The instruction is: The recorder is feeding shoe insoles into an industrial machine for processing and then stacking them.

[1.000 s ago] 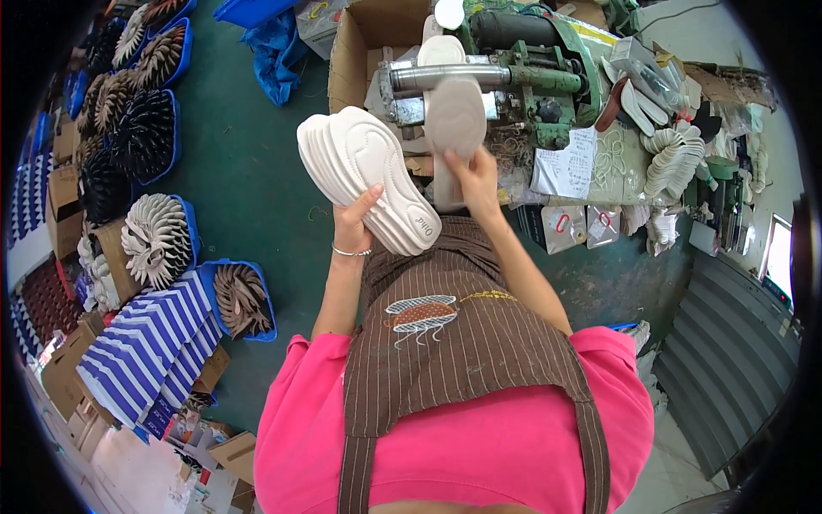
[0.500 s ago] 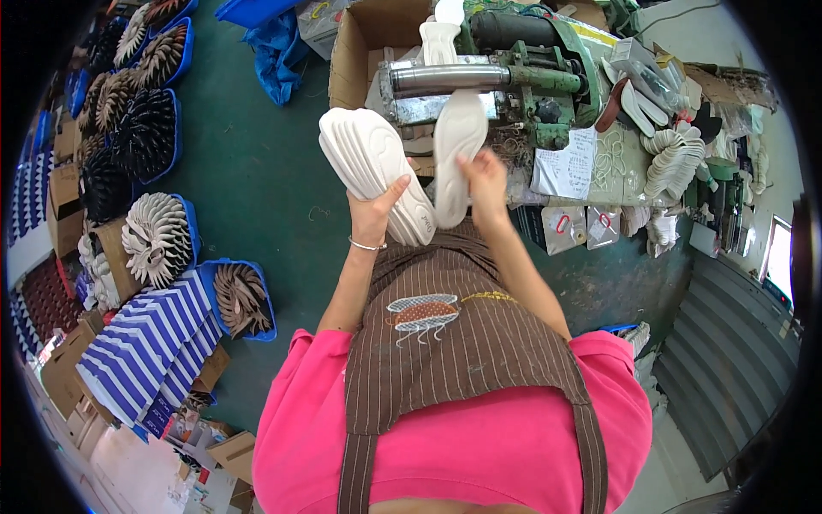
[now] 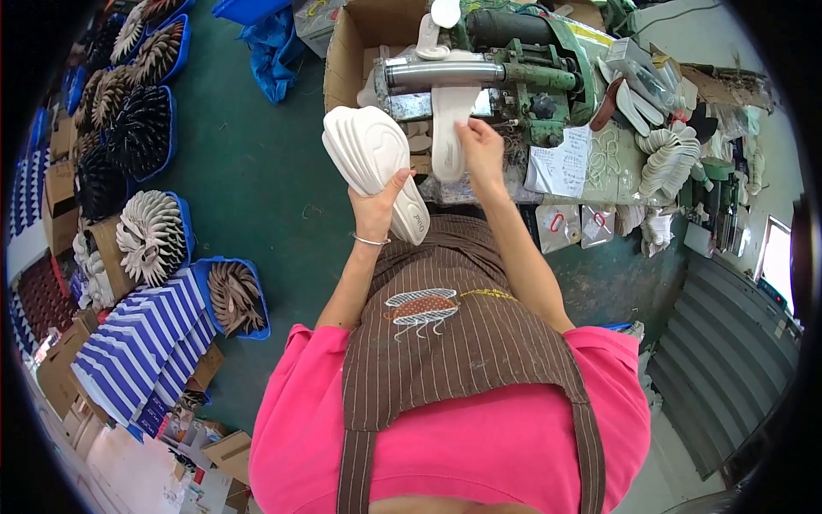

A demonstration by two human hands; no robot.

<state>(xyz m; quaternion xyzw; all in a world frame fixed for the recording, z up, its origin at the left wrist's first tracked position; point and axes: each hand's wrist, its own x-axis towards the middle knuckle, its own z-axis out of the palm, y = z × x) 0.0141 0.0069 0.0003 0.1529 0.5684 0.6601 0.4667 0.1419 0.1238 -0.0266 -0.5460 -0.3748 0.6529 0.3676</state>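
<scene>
My left hand point(image 3: 375, 212) is closed around a stack of white insoles point(image 3: 364, 146), thumb over the top one. In front of me, my right hand point(image 3: 482, 154) pinches the right edge of a single white insole point(image 3: 449, 141). That insole's far end lies against the near side of a shiny metal roller point(image 3: 441, 74) on a green machine point(image 3: 548, 81), and the part beyond is hidden under the roller. On the roller's far side more white insole pieces point(image 3: 431, 36) show.
An open cardboard box point(image 3: 342, 51) stands behind the machine's left end. On the bench to the right lie handwritten paper point(image 3: 558, 167), looped cord point(image 3: 608, 163) and piled pale insoles point(image 3: 668, 167). Blue bins point(image 3: 231, 300) of fanned insoles line the floor at left.
My right hand has moved the single insole away from the stack and forward, so its far end now meets the roller. The left hand keeps the stack in nearly the same place.
</scene>
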